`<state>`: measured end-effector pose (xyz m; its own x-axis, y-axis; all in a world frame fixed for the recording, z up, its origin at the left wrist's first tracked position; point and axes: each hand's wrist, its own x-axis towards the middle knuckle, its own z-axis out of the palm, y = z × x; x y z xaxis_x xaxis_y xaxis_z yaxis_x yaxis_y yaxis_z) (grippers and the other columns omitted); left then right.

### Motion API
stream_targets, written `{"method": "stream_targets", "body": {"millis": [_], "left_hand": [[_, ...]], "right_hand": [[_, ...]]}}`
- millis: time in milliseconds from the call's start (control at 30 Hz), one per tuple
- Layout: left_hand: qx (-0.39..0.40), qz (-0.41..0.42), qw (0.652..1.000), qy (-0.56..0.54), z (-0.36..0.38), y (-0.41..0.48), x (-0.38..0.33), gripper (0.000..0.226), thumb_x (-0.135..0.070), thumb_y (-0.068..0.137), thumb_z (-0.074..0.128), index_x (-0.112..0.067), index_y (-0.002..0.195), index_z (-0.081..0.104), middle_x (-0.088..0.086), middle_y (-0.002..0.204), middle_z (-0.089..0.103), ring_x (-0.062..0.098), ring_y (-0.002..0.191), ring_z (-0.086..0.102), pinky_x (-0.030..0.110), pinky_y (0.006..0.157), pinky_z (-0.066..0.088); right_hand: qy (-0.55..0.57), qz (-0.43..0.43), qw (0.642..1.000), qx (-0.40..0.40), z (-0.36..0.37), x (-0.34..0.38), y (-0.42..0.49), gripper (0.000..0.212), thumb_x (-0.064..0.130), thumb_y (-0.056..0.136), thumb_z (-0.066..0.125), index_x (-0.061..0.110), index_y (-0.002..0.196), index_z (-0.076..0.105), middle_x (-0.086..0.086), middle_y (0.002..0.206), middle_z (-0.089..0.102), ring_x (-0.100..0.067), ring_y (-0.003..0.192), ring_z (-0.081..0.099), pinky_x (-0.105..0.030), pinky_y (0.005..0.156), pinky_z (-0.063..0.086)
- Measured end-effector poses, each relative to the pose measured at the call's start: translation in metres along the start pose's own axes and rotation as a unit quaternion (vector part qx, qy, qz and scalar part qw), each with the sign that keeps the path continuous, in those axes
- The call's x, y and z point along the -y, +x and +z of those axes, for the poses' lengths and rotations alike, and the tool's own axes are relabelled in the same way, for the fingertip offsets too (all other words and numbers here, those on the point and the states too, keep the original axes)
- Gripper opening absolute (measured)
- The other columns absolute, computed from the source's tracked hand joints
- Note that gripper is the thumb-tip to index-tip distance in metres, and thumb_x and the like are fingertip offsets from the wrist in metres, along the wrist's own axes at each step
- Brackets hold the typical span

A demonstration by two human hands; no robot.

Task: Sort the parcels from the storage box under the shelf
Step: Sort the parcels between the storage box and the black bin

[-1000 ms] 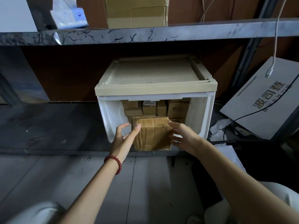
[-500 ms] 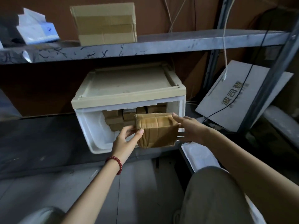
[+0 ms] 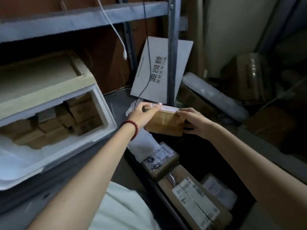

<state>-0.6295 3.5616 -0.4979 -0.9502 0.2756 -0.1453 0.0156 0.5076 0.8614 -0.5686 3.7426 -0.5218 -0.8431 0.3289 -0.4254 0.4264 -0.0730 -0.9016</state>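
Note:
A brown taped cardboard parcel (image 3: 163, 122) with a white label along its top edge is held in the air right of the storage box. My left hand (image 3: 143, 113), with a red bead bracelet at the wrist, grips its left side, fingers curled over the top edge. My right hand (image 3: 193, 122) grips its right side. The white storage box (image 3: 103, 113) with a beige lid stands under the grey shelf (image 3: 74, 22) at the left, its front open, with several brown parcels (image 3: 79, 113) stacked inside.
Below the held parcel a dark bin (image 3: 166, 193) holds several labelled parcels (image 3: 194, 196). A grey printed carton sheet (image 3: 159, 70) leans behind a metal shelf post (image 3: 173, 52). A white cable (image 3: 119, 37) hangs down. More wrapped packages (image 3: 214, 95) lie at the right.
Both hands have drawn the parcel out of the storage box and carried it right, over the dark bin. The view has swung right and down.

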Motion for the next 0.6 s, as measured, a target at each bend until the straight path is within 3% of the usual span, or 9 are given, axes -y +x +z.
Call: {"method": "stream_targets", "body": {"millis": [67, 267, 400, 500, 600], "left_hand": [[0.018, 0.013, 0.999, 0.047, 0.033, 0.009, 0.000, 0.049, -0.062, 0.081, 0.059, -0.028, 0.115, 0.049, -0.005, 0.110, 0.056, 0.019, 0.103, 0.054, 0.032, 0.089, 0.047], [0.063, 0.019, 0.990, 0.124, 0.123, 0.017, 0.033, 0.043, -0.056, 0.080, 0.064, -0.023, 0.100, 0.046, -0.004, 0.101, 0.053, 0.016, 0.092, 0.050, 0.025, 0.075, 0.038], [0.111, -0.003, 0.985, 0.133, 0.171, 0.018, 0.054, 0.052, -0.047, 0.076, 0.074, -0.021, 0.106, 0.040, 0.000, 0.111, 0.053, 0.014, 0.094, 0.047, 0.026, 0.078, 0.039], [0.144, -0.011, 0.980, 0.139, 0.196, 0.021, 0.061, 0.069, -0.044, 0.069, 0.080, -0.019, 0.120, 0.040, 0.005, 0.123, 0.055, 0.019, 0.103, 0.051, 0.025, 0.080, 0.038], [0.190, -0.035, 0.971, 0.145, 0.215, 0.024, 0.066, 0.096, -0.052, 0.062, 0.082, -0.025, 0.138, 0.029, 0.008, 0.131, 0.053, 0.025, 0.116, 0.053, 0.030, 0.090, 0.043]], "right_hand": [[0.017, 0.004, 0.999, -0.041, -0.022, -0.020, 0.004, 0.025, 0.029, 0.086, 0.068, 0.028, 0.107, 0.053, -0.001, 0.118, 0.054, -0.017, 0.102, 0.054, -0.039, 0.086, 0.049], [0.055, 0.075, 0.991, -0.095, -0.095, -0.082, 0.008, 0.094, 0.010, 0.071, 0.081, 0.026, 0.146, 0.027, 0.003, 0.124, 0.051, -0.018, 0.112, 0.051, -0.031, 0.073, 0.050], [0.014, 0.093, 0.993, -0.071, -0.122, -0.120, 0.007, 0.090, 0.011, 0.070, 0.083, 0.029, 0.144, 0.035, 0.000, 0.125, 0.056, -0.019, 0.115, 0.053, -0.030, 0.072, 0.048], [0.011, 0.098, 0.990, -0.100, -0.133, -0.145, 0.005, 0.092, 0.010, 0.069, 0.084, 0.025, 0.143, 0.033, 0.001, 0.107, 0.059, -0.013, 0.096, 0.058, -0.024, 0.058, 0.047], [-0.007, 0.132, 0.979, -0.157, -0.138, -0.166, 0.002, 0.083, 0.029, 0.073, 0.082, 0.022, 0.138, 0.031, 0.001, 0.115, 0.058, -0.012, 0.092, 0.056, -0.025, 0.055, 0.045]]}}
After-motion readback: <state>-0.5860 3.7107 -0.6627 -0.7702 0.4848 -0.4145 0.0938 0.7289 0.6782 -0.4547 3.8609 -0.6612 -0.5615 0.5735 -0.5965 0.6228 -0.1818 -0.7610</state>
